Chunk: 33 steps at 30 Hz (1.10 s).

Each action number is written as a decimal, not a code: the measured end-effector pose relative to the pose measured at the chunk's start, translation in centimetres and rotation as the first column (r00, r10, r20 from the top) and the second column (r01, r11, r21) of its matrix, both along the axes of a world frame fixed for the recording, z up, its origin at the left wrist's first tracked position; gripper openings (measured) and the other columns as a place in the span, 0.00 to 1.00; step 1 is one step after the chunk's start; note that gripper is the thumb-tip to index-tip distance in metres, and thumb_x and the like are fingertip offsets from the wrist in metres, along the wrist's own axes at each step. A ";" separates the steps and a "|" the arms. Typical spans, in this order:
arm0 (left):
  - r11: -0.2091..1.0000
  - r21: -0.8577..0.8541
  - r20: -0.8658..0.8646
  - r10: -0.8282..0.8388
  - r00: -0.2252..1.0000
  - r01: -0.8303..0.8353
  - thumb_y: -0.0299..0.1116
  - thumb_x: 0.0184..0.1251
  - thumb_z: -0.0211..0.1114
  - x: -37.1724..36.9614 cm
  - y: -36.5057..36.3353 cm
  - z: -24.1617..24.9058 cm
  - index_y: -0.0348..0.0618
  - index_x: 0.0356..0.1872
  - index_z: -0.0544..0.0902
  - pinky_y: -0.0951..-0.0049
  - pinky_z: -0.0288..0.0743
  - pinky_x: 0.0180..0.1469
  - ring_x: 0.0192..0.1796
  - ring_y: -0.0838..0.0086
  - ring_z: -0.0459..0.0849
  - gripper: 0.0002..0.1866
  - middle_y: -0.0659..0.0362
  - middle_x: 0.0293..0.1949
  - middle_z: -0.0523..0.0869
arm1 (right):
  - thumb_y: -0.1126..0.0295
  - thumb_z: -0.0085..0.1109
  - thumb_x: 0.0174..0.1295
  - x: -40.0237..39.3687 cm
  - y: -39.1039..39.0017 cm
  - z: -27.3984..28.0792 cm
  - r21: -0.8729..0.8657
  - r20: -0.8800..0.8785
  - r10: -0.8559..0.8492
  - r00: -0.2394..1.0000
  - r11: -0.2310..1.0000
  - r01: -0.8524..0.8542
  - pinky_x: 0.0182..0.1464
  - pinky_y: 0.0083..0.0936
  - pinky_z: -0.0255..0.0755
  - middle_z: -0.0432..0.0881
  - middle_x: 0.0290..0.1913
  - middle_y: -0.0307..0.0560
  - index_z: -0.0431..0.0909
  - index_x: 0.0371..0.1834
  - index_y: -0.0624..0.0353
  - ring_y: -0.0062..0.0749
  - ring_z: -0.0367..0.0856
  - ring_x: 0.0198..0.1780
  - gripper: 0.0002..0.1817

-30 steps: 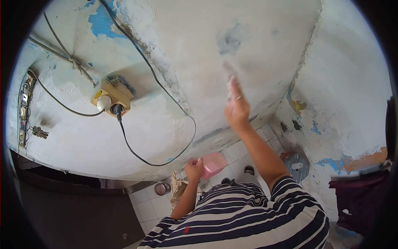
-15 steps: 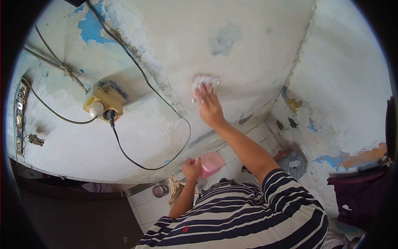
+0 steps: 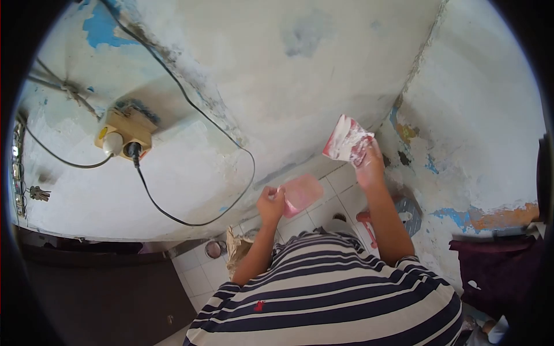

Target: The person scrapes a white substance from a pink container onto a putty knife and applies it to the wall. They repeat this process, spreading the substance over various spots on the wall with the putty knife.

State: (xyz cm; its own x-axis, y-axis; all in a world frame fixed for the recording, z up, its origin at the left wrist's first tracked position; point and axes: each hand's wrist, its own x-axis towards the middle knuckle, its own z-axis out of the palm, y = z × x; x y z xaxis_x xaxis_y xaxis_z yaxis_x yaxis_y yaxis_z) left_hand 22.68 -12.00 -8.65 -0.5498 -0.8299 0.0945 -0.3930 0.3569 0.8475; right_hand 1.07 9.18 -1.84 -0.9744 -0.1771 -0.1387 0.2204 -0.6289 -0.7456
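Observation:
My right hand (image 3: 371, 167) is closed on the edge of a flat red putty scraper (image 3: 348, 140), its face smeared with white paste. The scraper is held up in front of the lower wall, near the corner. Lower and to the left, my left hand (image 3: 271, 205) grips the rim of a pink plastic container (image 3: 304, 195) and holds it above the tiled floor. Whitish residue coats the container's inside. Facing me is the patched wall (image 3: 277, 98), with a grey damp spot high up.
A yellowish socket box (image 3: 124, 130) with two plugs sits on the left wall, its black cable (image 3: 190, 222) looping down. Keys (image 3: 39, 193) hang farther left. On the floor stand a small round tin (image 3: 214, 249) and a grey stool (image 3: 408, 214). Dark purple cloth (image 3: 496, 265) hangs at right.
My right hand has come off the wall, moving right and down, and turned the scraper so its smeared face shows. The pink container has shifted slightly right and up and tilted.

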 end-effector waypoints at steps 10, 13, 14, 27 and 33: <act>0.990 0.128 -0.079 -0.058 0.995 0.067 0.35 0.66 0.72 -8.9 5.4 4.7 0.35 0.36 0.85 0.72 0.76 0.34 0.30 0.77 0.83 0.11 0.54 0.32 0.89 | 0.70 0.48 0.79 -3.2 8.3 -0.1 -0.258 0.040 0.230 0.972 0.943 -0.212 0.68 0.39 0.71 0.82 0.61 0.46 0.76 0.67 0.60 0.36 0.80 0.63 0.18; 0.985 0.133 -0.099 -0.096 0.990 0.109 0.36 0.67 0.71 -12.2 7.4 5.9 0.34 0.34 0.84 0.70 0.77 0.37 0.30 0.75 0.82 0.13 0.53 0.31 0.89 | 0.76 0.51 0.72 -2.8 9.0 2.4 0.683 -0.493 0.190 0.849 0.690 0.242 0.65 0.42 0.73 0.88 0.52 0.48 0.83 0.63 0.58 0.36 0.85 0.57 0.19; 0.990 0.055 -0.105 -0.124 0.987 0.131 0.37 0.65 0.72 -13.4 8.1 6.5 0.34 0.33 0.84 0.67 0.78 0.38 0.31 0.70 0.85 0.13 0.52 0.30 0.88 | 0.76 0.51 0.72 -2.8 9.1 2.6 0.687 -0.484 0.193 0.853 0.688 0.234 0.65 0.42 0.73 0.88 0.52 0.48 0.83 0.63 0.58 0.36 0.85 0.57 0.19; 0.998 0.002 -0.201 -0.068 0.977 0.070 0.38 0.69 0.70 -23.3 15.5 6.9 0.32 0.27 0.82 0.67 0.76 0.41 0.31 0.75 0.78 0.17 0.56 0.23 0.84 | 0.80 0.58 0.57 -3.9 15.4 1.8 0.751 -0.645 0.669 0.369 0.467 0.467 0.62 0.44 0.74 0.87 0.60 0.50 0.85 0.60 0.55 0.47 0.84 0.63 0.25; 0.998 0.007 -0.195 -0.056 0.979 0.059 0.39 0.65 0.72 -25.6 15.5 7.1 0.34 0.28 0.83 0.64 0.76 0.35 0.27 0.70 0.82 0.16 0.51 0.24 0.86 | 0.80 0.59 0.58 -4.7 19.0 2.9 0.753 -0.640 0.653 0.404 0.431 0.497 0.62 0.42 0.74 0.88 0.58 0.47 0.85 0.60 0.52 0.43 0.85 0.62 0.25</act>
State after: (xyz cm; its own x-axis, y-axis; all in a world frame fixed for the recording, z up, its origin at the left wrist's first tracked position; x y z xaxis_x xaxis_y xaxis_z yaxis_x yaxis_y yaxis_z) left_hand -2.89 3.47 -1.57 -0.5686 -0.7993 0.1946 -0.1989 0.3631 0.9103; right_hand -3.59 28.16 1.05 -0.5886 -0.6260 0.5115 -0.7959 0.3377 -0.5024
